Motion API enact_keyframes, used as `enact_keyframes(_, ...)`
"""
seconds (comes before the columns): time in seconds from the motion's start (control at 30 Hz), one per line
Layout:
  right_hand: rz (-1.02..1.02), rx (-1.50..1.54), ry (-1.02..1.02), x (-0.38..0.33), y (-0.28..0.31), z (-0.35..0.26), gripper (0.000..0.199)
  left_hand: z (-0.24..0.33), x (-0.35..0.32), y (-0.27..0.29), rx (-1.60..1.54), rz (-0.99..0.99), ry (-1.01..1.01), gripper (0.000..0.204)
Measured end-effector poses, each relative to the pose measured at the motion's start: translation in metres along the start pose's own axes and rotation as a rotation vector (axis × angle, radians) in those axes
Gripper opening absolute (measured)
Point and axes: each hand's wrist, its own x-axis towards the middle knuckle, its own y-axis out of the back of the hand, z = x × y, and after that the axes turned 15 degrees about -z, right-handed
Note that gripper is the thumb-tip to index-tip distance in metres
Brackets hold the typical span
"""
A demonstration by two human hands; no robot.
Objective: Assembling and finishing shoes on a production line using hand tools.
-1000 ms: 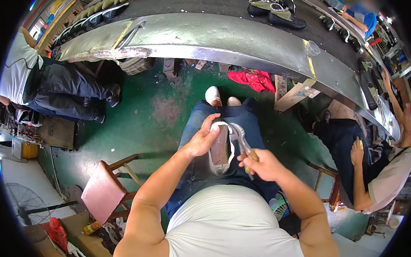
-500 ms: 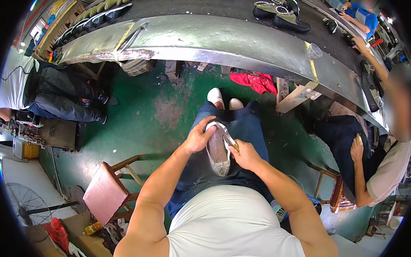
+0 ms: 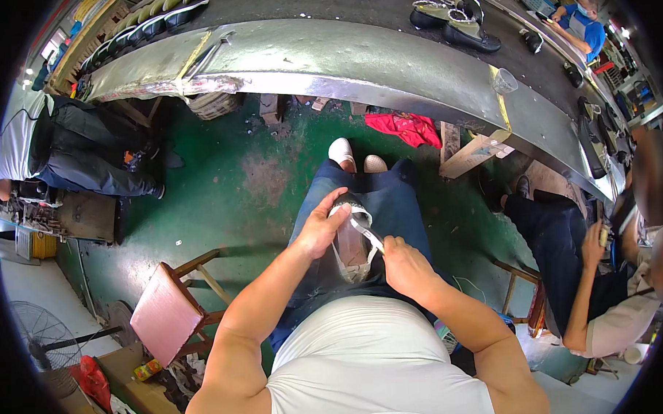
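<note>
A sandal-like shoe (image 3: 350, 254), with a pale brownish sole area and a light rim, rests over my lap. My left hand (image 3: 323, 225) is closed around its far end, thumb on top beside a dark strap. In my right hand (image 3: 406, 263) is a slim pale metal tool (image 3: 374, 240), gripped at the near right of the shoe. The tool's tip lies against the rim; its handle is mostly hidden by my fingers, so its exact kind is unclear.
A metal-edged conveyor bench (image 3: 304, 58) runs across the far side, carrying dark sandals (image 3: 471, 30). A pink-seated chair (image 3: 167, 311) and a fan (image 3: 44, 337) stand at left. A co-worker (image 3: 619, 299) sits close at right. Red cloth (image 3: 405, 129) lies under the bench.
My right hand has shifted slightly right and nearer to me, and the tool has turned against the rim. My left hand keeps its hold. The co-worker at right has drawn an arm back from the bench.
</note>
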Motion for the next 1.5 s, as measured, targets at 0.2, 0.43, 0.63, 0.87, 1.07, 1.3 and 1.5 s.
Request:
enact_keyframes(0.2, 0.053, 0.439, 0.480, -0.036, 0.018, 0.038, 0.022, 0.020, -0.022, -0.020, 0.522, 0.074, -0.267, 0.069)
enact_keyframes(0.43, 0.400, 0.769, 0.459, -0.037, 0.033, 0.033, 0.026, 0.067, -0.056, -0.058, 1.136, -0.286, -0.896, 0.098)
enact_keyframes(0.63, 0.492, 0.740, 0.701, -0.017, 0.052, -0.001, 0.031, 0.065, -0.062, -0.068, 1.204, -0.368, -0.938, 0.097)
enact_keyframes(0.87, 0.226, 0.863, 0.745, -0.006, 0.058, 0.000, 0.022, 0.063, -0.072, -0.068, 1.075, -0.467, -0.798, 0.095)
enact_keyframes(1.07, 0.237, 0.524, 0.484, 0.007, 0.050, 0.010, 0.019, 0.035, -0.076, -0.055, 0.869, -0.515, -0.559, 0.081)
enact_keyframes(1.3, 0.381, 1.185, 0.082, 0.052, 0.001, 0.061, 0.025, 0.026, -0.067, -0.058, 0.793, -0.338, -0.425, 0.076)
enact_keyframes(1.5, 0.160, 0.782, 0.158, -0.023, 0.033, 0.041, 0.026, 0.005, -0.017, -0.037, 0.730, -0.069, -0.139, 0.082)
